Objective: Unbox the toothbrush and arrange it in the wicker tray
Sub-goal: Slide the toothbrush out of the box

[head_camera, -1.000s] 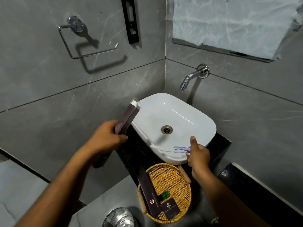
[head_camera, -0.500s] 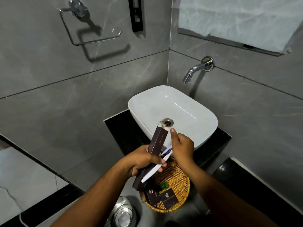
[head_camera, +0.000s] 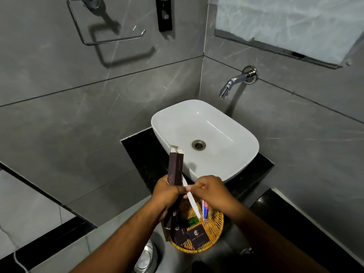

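Note:
My left hand [head_camera: 169, 192] grips a long dark brown toothbrush box [head_camera: 175, 166], held upright with its top flap open. A white toothbrush [head_camera: 192, 200] slants down from between my two hands over the wicker tray [head_camera: 217, 231]. My right hand [head_camera: 211, 191] is closed beside the left, its fingertips on the toothbrush handle. A small red, white and blue toothpaste tube [head_camera: 205, 210] hangs below it. The toothbrush head is hidden behind the box and my hands.
In the tray lie another long dark box [head_camera: 175, 223], a dark square box [head_camera: 197, 236] and a green sachet [head_camera: 192, 221]. A white basin [head_camera: 232, 160] sits on the black counter [head_camera: 137, 152] under a wall tap [head_camera: 229, 85]. A metal bin lid [head_camera: 146, 259] is below left.
My hands have come together above the tray. The box now stands more upright, and the toothbrush has swung so its free end points down to the right into the tray.

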Demonstrator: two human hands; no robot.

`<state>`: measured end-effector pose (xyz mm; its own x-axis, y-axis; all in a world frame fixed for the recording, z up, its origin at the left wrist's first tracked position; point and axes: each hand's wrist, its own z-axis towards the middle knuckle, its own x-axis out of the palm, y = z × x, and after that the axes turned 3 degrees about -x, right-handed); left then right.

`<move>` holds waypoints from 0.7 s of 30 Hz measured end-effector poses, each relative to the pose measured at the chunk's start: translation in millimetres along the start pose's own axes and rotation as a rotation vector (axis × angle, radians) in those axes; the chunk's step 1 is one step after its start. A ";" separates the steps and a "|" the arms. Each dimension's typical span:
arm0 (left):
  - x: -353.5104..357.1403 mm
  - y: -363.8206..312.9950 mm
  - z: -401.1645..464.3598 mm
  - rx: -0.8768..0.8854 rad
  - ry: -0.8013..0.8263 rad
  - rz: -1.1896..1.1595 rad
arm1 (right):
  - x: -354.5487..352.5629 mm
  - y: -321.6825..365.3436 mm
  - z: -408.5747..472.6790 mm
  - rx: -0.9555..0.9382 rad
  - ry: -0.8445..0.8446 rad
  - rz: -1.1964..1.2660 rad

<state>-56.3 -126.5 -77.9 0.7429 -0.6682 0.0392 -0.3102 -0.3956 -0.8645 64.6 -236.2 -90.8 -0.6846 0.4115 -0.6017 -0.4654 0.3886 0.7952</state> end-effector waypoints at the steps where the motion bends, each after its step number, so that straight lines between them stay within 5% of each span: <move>1: 1.1 1.3 0.9 0.001 -0.008 0.007 | 2.1 0.6 -0.4 -0.011 0.011 0.008; 5: -1.8 7.8 7.3 -0.012 -0.015 0.025 | 1.5 1.7 -2.2 -0.047 0.145 -0.030; 21: -6.1 23.2 23.6 0.018 -0.079 0.081 | 25.2 -2.6 -10.1 0.012 0.103 -0.498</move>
<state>-54.0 -116.6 -110.0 0.7604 -0.6457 -0.0697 -0.3609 -0.3309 -0.8719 42.9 -235.3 -107.3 -0.4330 0.0907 -0.8968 -0.7434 0.5268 0.4122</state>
